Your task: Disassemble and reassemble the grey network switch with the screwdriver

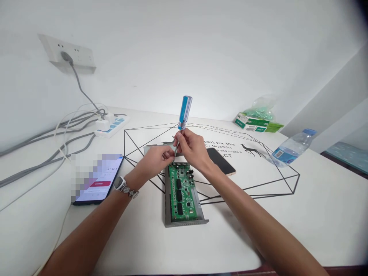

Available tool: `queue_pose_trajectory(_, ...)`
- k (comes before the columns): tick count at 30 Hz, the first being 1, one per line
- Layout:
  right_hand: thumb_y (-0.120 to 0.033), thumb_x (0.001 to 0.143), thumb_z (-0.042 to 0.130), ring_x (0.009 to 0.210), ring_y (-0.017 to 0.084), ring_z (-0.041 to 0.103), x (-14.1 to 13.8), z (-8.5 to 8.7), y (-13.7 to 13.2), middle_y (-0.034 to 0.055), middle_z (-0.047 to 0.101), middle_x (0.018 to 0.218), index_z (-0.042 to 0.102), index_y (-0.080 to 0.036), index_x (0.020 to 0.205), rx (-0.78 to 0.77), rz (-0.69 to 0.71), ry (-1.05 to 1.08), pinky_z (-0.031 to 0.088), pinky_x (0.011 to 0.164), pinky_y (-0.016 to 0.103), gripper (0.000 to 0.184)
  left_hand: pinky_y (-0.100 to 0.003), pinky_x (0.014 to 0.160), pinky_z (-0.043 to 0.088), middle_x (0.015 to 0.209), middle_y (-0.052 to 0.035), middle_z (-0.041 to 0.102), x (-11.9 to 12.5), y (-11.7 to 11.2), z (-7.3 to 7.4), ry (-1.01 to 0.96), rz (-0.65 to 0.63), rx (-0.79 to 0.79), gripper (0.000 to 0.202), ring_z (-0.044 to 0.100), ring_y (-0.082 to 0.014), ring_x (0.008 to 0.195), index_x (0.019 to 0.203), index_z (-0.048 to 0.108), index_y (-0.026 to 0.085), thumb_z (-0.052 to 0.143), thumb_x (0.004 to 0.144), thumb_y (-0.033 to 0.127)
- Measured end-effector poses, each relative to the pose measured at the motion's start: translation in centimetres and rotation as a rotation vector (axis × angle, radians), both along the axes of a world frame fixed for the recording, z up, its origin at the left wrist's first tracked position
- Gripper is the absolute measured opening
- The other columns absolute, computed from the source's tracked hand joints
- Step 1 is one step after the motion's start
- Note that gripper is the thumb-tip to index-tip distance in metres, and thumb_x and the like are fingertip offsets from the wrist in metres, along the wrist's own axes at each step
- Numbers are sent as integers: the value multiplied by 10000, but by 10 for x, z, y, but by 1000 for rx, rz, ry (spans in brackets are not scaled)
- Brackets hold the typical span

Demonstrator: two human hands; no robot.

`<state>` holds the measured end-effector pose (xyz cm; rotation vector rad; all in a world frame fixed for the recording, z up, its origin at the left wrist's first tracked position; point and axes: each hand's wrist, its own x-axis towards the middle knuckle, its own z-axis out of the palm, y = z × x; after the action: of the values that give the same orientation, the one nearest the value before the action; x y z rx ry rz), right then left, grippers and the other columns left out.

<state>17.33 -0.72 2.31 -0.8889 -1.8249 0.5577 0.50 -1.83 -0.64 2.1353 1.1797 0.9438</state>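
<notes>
A screwdriver [185,109] with a blue and clear handle stands nearly upright, its tip at the far left corner of a green circuit board [185,197]. The board lies in a grey metal casing [167,207] on the table. My right hand [193,147] is closed around the screwdriver's shaft just below the handle. Beside the lower shaft, my left hand [158,159] has its fingers curled in a pinch at the board's far edge. What those fingers hold, if anything, is hidden. A flat grey piece [148,148] shows partly behind my left hand.
A lit phone [99,184] lies left of my left forearm, and a dark phone [220,161] lies right of the board. A power strip [112,126] with cables is at back left. Green-white boxes [253,122] and a water bottle [296,147] stand right on the white table [324,214].
</notes>
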Motion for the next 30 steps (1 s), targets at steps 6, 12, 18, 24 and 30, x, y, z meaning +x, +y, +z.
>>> queue_pose_trajectory(6, -435, 1013, 451, 579, 121, 583, 1, -10, -2, 4, 686, 777, 592, -219, 877, 22, -3, -25, 460, 613, 273, 292, -271, 671, 486, 769, -11, 690, -1, 6, -9, 17, -3, 24, 121, 644, -174, 724, 790, 638, 198, 581, 844, 290)
queue_pose_trajectory(12, -432, 1015, 450, 599, 125, 597, 0, -12, 0, 6, 685, 790, 585, -219, 869, 22, 1, -38, 472, 628, 271, 291, -271, 668, 479, 755, -8, 693, -3, 7, -10, 40, -2, 45, 120, 649, -174, 714, 785, 632, 199, 567, 854, 271)
queue_pose_trajectory(18, -413, 1022, 437, 587, 118, 605, 1, -14, 0, 11, 688, 790, 592, -211, 862, 21, 16, -61, 482, 615, 279, 301, -275, 667, 479, 765, -8, 695, -3, 8, -12, 37, -21, 50, 127, 647, -174, 721, 786, 629, 197, 558, 866, 266)
queue_pose_trajectory(24, -444, 964, 544, 586, 128, 639, 2, -5, 5, 32, 708, 787, 613, -190, 844, -121, 105, -8, 535, 589, 286, 289, -285, 662, 485, 798, -24, 705, 2, 7, -17, -91, 27, 2, 174, 651, -183, 730, 825, 643, 180, 663, 835, 352)
queue_pose_trajectory(30, -460, 818, 738, 551, 144, 669, 4, 11, 17, 40, 719, 732, 549, -185, 717, -346, 193, -33, 572, 525, 274, 349, -280, 651, 492, 733, -21, 694, 7, 13, -27, -262, 72, -58, 204, 647, -176, 689, 771, 663, 162, 716, 802, 356)
